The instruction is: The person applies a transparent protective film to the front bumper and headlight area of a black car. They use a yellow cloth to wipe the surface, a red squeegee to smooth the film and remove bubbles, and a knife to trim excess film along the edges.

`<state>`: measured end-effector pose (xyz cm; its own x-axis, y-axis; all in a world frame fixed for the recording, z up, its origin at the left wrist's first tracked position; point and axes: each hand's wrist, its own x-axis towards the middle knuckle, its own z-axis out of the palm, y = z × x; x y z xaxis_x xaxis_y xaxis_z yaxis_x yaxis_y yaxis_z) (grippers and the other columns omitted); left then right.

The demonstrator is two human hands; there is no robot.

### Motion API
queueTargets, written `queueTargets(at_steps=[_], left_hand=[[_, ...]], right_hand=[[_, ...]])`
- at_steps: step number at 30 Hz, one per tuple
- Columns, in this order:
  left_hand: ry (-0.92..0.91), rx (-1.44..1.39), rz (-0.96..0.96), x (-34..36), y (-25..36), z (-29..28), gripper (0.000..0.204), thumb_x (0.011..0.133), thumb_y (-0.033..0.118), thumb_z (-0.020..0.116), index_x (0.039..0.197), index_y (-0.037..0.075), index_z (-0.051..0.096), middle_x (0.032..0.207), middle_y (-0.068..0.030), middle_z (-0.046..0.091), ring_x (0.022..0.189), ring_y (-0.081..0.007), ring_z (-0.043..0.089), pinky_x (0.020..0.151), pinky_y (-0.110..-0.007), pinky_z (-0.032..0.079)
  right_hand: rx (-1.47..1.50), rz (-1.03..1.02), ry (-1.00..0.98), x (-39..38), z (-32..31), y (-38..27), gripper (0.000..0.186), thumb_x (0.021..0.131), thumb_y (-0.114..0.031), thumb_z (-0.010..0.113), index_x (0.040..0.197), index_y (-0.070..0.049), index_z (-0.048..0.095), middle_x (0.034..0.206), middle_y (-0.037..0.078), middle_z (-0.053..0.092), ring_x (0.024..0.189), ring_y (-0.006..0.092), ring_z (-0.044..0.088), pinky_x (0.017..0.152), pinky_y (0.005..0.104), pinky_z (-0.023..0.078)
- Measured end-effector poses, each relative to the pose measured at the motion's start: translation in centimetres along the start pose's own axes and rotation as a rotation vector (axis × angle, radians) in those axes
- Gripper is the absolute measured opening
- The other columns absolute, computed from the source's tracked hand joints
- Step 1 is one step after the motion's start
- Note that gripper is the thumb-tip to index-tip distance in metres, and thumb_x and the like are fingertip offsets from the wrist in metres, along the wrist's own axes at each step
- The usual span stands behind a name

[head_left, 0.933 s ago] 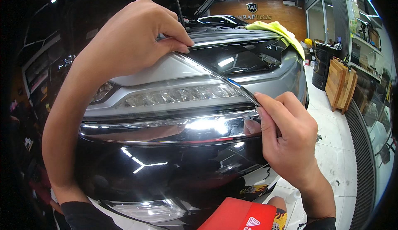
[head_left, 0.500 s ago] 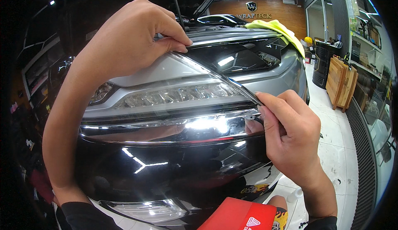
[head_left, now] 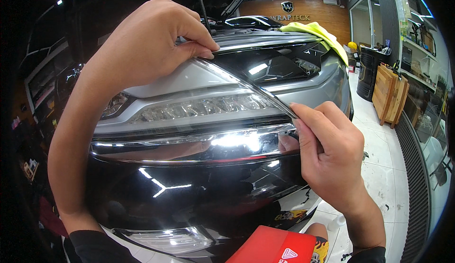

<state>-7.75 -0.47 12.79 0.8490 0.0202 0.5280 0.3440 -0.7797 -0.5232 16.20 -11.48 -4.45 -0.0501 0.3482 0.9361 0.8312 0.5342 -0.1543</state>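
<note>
A car's headlight (head_left: 199, 107) faces me, its clear lens and row of lamp cells between my arms. Across it, from upper left to lower right, runs the taut edge of a clear film (head_left: 246, 83). At the headlight's top edge my left hand (head_left: 151, 42) is closed, thumb and forefinger pinching the film's upper end. My right hand (head_left: 332, 149) is closed too, pinching the lower end off the headlight's outer side. The film is see-through, so how much of it lies against the lens I cannot tell. Below is the glossy black bumper (head_left: 189, 187).
A yellow-green cloth (head_left: 320, 31) drapes over the fender by the raised hood. Low down are a fog lamp (head_left: 166, 239) and a red flat-sided object (head_left: 272, 249) close to me. Wooden crates (head_left: 391, 94) and a black drum (head_left: 367, 75) stand on the tiled floor at right.
My right hand has shifted very slightly left with its end of the film. My left hand keeps nearly the same place, and both grips hold.
</note>
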Motion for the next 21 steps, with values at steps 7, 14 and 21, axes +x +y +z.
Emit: queueTargets(at_steps=[7,14,21], left_hand=[[-0.014,0.010,-0.003,-0.1,0.4,-0.5,0.014,0.084,0.002,0.079,0.097,0.004,0.084,0.082,-0.0096,0.074,0.070,-0.0180,0.070,0.064,-0.030,0.054],[-0.029,0.015,-0.009,-0.1,-0.1,-0.4,0.014,0.083,0.002,0.079,0.096,0.004,0.084,0.083,-0.0098,0.074,0.070,-0.0180,0.070,0.064,-0.030,0.054],[-0.012,0.023,0.008,-0.1,0.1,-0.2,0.015,0.083,0.000,0.078,0.096,0.004,0.084,0.082,-0.0101,0.074,0.069,-0.0184,0.070,0.063,-0.030,0.053]], right_hand=[[-0.038,0.003,-0.017,0.5,0.1,-1.1,0.018,0.094,0.005,0.067,0.111,0.004,0.072,0.080,0.013,0.058,0.063,0.0249,0.059,0.057,0.0349,0.045],[-0.169,0.010,-0.141,1.1,-0.7,-1.9,0.023,0.080,0.000,0.073,0.101,-0.001,0.063,0.083,0.014,0.054,0.066,0.0357,0.065,0.059,0.0434,0.053],[-0.257,0.041,-0.130,0.4,-0.4,-2.9,0.021,0.081,0.000,0.070,0.100,-0.001,0.061,0.085,0.014,0.053,0.064,0.0331,0.066,0.057,0.0416,0.054]])
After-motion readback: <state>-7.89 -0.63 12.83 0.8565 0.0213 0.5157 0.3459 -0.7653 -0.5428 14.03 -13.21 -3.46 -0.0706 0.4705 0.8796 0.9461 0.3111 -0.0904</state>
